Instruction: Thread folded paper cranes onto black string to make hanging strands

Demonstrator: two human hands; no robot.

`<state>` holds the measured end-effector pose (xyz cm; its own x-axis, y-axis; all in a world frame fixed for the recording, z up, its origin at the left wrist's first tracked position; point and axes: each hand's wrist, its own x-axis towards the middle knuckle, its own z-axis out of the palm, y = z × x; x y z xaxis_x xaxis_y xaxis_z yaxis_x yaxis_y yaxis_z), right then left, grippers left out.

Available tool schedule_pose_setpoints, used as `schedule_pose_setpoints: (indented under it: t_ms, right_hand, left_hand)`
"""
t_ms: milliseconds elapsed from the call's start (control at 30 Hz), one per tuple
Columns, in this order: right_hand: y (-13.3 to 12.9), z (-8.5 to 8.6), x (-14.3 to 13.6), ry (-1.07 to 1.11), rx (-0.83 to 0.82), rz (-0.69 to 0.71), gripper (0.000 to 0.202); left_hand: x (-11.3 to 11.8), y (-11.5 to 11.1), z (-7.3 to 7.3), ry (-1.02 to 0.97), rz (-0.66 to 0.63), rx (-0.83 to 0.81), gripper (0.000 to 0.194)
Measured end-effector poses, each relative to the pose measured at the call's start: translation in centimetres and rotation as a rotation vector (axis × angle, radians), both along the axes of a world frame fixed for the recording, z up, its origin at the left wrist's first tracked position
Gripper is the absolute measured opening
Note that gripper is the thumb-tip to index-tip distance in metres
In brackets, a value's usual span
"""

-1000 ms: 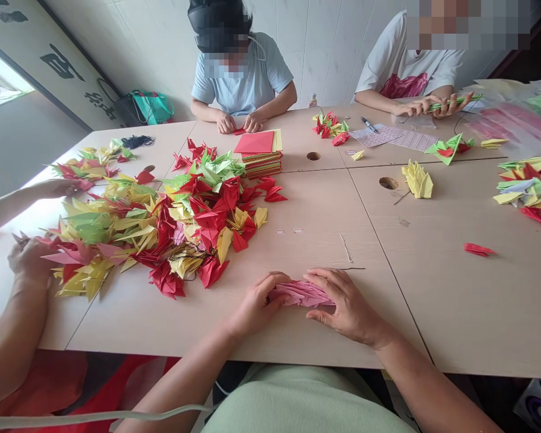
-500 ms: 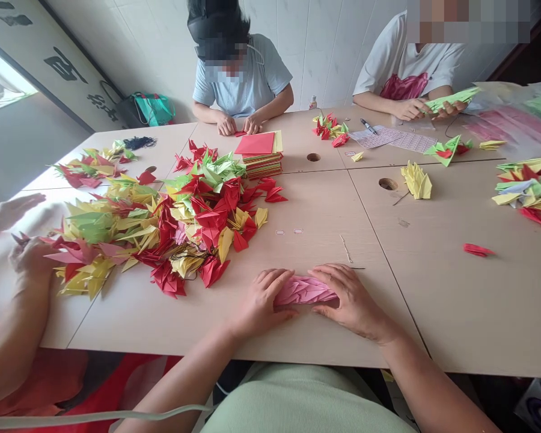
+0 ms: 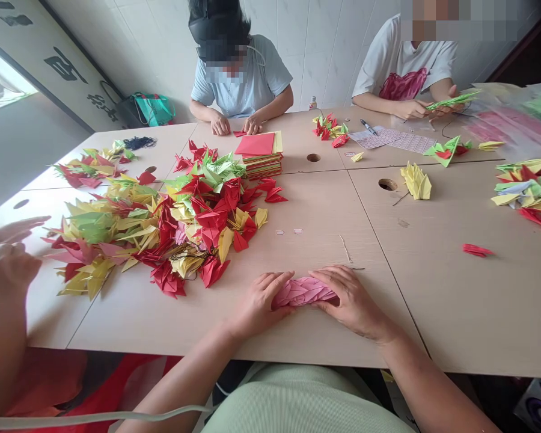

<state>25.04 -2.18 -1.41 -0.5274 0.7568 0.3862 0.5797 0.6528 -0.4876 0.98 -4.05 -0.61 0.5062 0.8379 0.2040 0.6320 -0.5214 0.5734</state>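
Note:
Between my two hands, near the table's front edge, lies a bundle of folded pink paper pieces (image 3: 305, 292). My left hand (image 3: 262, 302) is curled round its left end, fingers on top and thumb below. Round the right end closes my right hand (image 3: 349, 300) in the same way. Both ends of the bundle are hidden by my fingers. Just beyond my right hand are a twisted whitish string (image 3: 345, 249) and a thin dark needle-like stick (image 3: 357, 268).
Left of my hands is a large heap of red, yellow and green folded papers (image 3: 162, 222). Behind it stands a stack of square paper sheets (image 3: 261, 165). A yellow folded bundle (image 3: 416, 181) and a small red one (image 3: 476, 249) lie to the right. Another person's hands (image 3: 9, 258) work at the left edge.
My hands and the pink bundle have barely moved. The person at left has drawn their hands back toward the left edge. The person at upper right has tilted the green paper flatter.

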Motion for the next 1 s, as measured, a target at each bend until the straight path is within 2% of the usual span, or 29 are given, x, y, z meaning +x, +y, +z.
schedule_pose_setpoints:
  t_ms: [300, 567, 1000]
  right_hand:
    - [0.0, 0.5, -0.1, -0.001, -0.017, 0.002, 0.048]
    - [0.0, 0.8, -0.2, 0.005, -0.035, 0.009, 0.049]
    - [0.1, 0.7, -0.3, 0.01, -0.034, 0.015, 0.045]
  left_hand:
    - [0.1, -0.1, 0.3, 0.036, -0.005, -0.014, 0.069]
    - [-1.1, -0.2, 0.5, 0.078, 0.038, -0.013, 0.078]
    - [-1.1, -0.2, 0.6, 0.095, 0.034, 0.006, 0.067]
